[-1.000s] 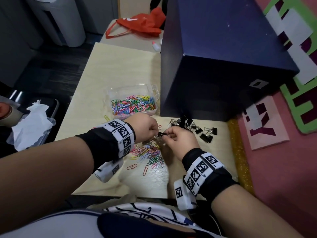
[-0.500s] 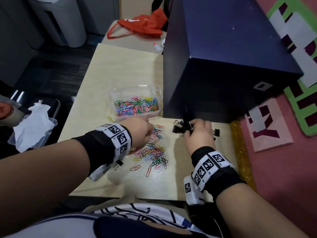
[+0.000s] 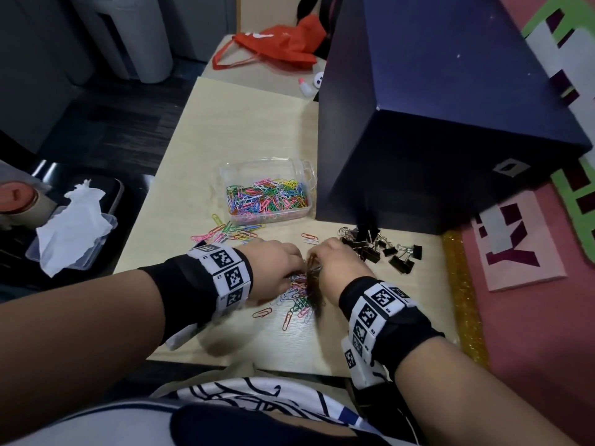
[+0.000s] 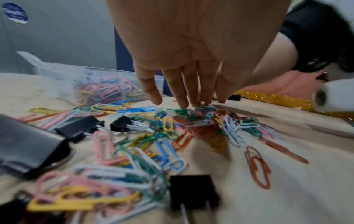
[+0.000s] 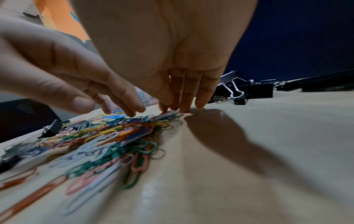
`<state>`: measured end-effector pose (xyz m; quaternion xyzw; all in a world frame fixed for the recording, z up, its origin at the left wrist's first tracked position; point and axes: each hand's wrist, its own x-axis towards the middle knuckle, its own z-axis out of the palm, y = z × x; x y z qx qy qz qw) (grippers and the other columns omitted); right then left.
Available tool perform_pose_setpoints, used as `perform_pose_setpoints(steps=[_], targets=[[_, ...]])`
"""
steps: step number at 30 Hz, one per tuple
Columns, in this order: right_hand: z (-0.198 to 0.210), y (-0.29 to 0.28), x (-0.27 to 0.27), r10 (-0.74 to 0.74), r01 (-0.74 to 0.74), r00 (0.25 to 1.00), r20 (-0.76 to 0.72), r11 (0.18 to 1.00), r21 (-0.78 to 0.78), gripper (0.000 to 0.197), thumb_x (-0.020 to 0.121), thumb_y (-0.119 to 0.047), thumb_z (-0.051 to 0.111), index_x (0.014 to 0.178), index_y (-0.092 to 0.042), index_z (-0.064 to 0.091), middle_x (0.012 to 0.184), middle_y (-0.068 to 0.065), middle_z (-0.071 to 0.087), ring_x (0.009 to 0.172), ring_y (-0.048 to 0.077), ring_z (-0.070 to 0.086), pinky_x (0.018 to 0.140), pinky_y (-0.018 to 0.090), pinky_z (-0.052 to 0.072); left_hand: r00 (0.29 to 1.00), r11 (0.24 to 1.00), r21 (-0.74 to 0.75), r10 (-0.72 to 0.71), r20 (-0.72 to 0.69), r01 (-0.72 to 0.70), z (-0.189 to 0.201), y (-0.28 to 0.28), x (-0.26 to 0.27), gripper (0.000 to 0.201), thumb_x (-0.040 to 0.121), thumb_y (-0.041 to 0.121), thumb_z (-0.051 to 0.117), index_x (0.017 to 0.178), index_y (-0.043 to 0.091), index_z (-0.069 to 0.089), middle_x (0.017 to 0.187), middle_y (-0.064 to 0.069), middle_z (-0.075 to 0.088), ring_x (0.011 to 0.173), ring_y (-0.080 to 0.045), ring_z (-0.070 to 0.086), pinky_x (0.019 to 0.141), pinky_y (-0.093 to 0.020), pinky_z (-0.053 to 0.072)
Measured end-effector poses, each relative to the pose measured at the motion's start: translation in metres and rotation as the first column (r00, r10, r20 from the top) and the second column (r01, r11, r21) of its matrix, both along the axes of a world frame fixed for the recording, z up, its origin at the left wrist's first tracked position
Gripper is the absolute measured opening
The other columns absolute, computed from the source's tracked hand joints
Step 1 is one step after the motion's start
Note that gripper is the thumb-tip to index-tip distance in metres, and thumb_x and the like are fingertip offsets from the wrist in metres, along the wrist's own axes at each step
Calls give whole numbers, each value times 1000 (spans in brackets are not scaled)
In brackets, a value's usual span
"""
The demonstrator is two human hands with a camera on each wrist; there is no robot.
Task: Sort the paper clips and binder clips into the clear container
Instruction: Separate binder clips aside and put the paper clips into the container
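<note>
Both hands are down on the loose pile of paper clips (image 3: 297, 296) at the near middle of the table (image 3: 244, 130). The left hand (image 3: 273, 272) and right hand (image 3: 338, 268) face each other across the pile, fingers (image 4: 182, 92) extended and fingertips touching the clips; neither is clenched, and nothing is pinched in either, as far as the wrist views show.

The clear container (image 3: 267, 191) stands beyond the pile, just beside the dark blue box (image 3: 450, 140), and already holds many coloured clips. A group of black binder clips (image 3: 383, 249) lies to the right of the hands; a few more sit among the paper clips near the left wrist.

Judgement: the step in hand is raking the pile together. The next move calls for closing both hands under a bunch, leaving the binder clips out, and carrying it to the container.
</note>
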<state>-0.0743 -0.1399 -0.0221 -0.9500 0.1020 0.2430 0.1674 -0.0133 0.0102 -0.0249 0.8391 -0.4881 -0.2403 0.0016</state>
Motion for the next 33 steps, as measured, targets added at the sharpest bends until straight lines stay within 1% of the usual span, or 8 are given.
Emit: perform_pose_setpoints(steps=[3, 6, 12, 17, 21, 25, 29, 33], targets=[[-2, 6, 4, -23, 20, 999, 37, 998, 57, 47, 85, -1, 42, 123, -25, 56, 126, 2, 46, 117, 23, 47, 101, 34, 41, 993, 985, -125, 122, 4, -120, 5, 11, 8, 36, 90, 23, 46, 124, 28, 57, 126, 3, 53, 113, -21, 54, 91, -36, 47], [-3, 8, 11, -89, 80, 990, 113, 994, 81, 53, 86, 1, 39, 133, -23, 48, 134, 2, 40, 126, 23, 40, 107, 34, 36, 960, 952, -136, 281, 21, -275, 10, 26, 22, 28, 91, 22, 46, 114, 27, 60, 118, 3, 57, 108, -19, 55, 87, -33, 48], [-3, 20, 15, 81, -80, 997, 6, 996, -29, 48, 85, -2, 46, 129, -21, 49, 131, 3, 41, 121, 25, 37, 102, 36, 39, 888, 895, -37, 445, 120, -444, 17, 57, 45, 16, 88, 22, 48, 97, 24, 60, 99, 1, 61, 89, -22, 59, 73, -32, 51], [2, 38, 27, 140, -138, 985, 101, 990, -24, 34, 91, -14, 45, 122, -24, 55, 125, 4, 48, 121, 26, 42, 102, 40, 39, 833, 838, 43, 532, 152, -543, 16, 80, 51, 15, 87, 27, 51, 97, 23, 61, 97, -1, 58, 93, -24, 58, 72, -32, 47], [3, 62, 29, 311, -316, 944, 113, 948, 34, 29, 92, -19, 46, 116, -25, 61, 119, 3, 52, 118, 26, 46, 99, 40, 42, 851, 844, 115, 515, 100, -524, 12, 93, 48, 14, 84, 27, 54, 96, 26, 59, 93, 2, 55, 86, -21, 55, 72, -31, 48], [-3, 81, 25, 462, -460, 878, 125, 887, -40, 43, 89, -25, 51, 132, -24, 47, 123, 6, 45, 117, 29, 43, 95, 40, 43, 897, 883, 155, 438, 61, -442, 9, 96, 40, 19, 84, 34, 56, 103, 31, 58, 103, 2, 56, 95, -21, 58, 80, -35, 51], [-9, 86, 25, 496, -475, 858, 134, 865, -161, 39, 90, -22, 51, 128, -20, 46, 124, 8, 44, 115, 31, 43, 90, 40, 39, 918, 907, 147, 383, 106, -395, 6, 88, 35, 33, 86, 37, 56, 119, 29, 55, 114, -1, 54, 104, -24, 58, 81, -35, 50], [-12, 85, 23, 469, -441, 873, 132, 876, -195, 34, 86, -19, 56, 120, -16, 50, 122, 9, 47, 113, 31, 45, 90, 40, 38, 925, 918, 153, 340, 167, -365, 3, 77, 33, 32, 86, 41, 56, 114, 25, 57, 112, -2, 54, 104, -25, 57, 78, -36, 49]])
